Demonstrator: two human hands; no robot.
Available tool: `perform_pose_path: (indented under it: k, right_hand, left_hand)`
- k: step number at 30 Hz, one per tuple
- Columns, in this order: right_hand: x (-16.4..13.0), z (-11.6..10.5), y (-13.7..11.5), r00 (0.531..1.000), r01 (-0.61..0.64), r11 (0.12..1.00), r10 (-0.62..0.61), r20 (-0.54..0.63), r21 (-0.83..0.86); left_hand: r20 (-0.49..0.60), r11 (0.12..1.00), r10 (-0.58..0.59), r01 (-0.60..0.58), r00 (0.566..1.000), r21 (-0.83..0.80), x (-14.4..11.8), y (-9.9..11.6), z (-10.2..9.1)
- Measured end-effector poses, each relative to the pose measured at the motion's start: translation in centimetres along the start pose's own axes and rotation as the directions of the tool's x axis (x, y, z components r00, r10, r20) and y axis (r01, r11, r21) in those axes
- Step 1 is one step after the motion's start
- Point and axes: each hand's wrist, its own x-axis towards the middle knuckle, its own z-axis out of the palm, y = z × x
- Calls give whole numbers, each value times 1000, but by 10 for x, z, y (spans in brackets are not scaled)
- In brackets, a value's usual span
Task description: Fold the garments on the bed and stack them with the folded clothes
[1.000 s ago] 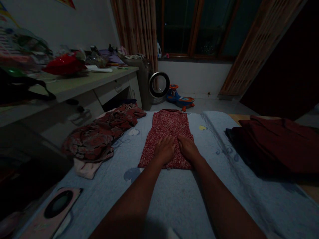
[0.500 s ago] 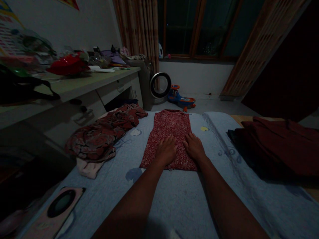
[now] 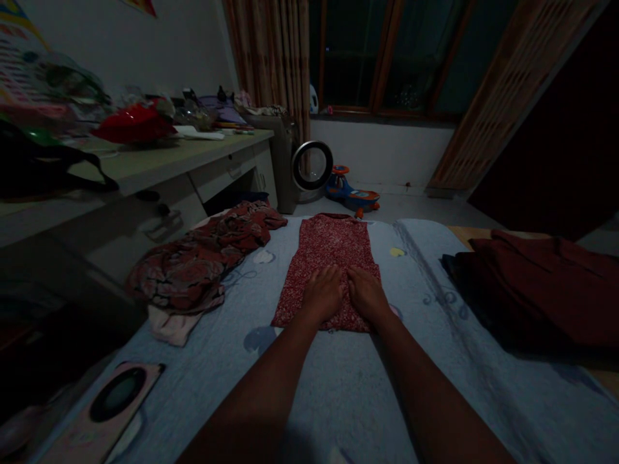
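Home bedroom: bed (image 3: 338, 399), curtains (image 3: 271, 58)

At mid-frame lies a narrow red garment of thin, matt speckled cloth (image 3: 329, 258), pressed smooth. It rests on a pale blue bedspread of soft, slightly napped cloth (image 3: 338, 386). Left of centre a heap of crumpled red-and-brown patterned fabric (image 3: 198, 258) looks limp and matt. At the right edge a folded stack of dark maroon cloth (image 3: 546, 290) is dull and heavy-looking. At upper left a light desk with a smooth, faintly sheened top (image 3: 184, 158) carries a glossy red plastic object (image 3: 133, 124). Beyond it stands a round fan with a shiny ring (image 3: 312, 165).
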Motion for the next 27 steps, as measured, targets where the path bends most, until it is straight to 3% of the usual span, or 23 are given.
perform_pose_path:
  k: [10, 21, 24, 27]
  right_hand:
    - [8, 6, 18, 999, 12, 1000, -11, 31, -9]
    - [9, 3, 30, 997, -72, 996, 71, -15, -56]
    - [6, 0, 34, 984, -163, 984, 157, -81, -69]
    - [6, -4, 32, 951, -222, 974, 204, -233, -52]
  left_hand:
    - [6, 1000, -4, 4, 1000, 1, 0, 0, 0]
    - [18, 1000, -13, 14, 1000, -7, -1, 0, -3]
    - [33, 1000, -23, 24, 999, -18, -1, 2, -7]
    - [51, 999, -27, 28, 998, -23, -1, 4, -10]
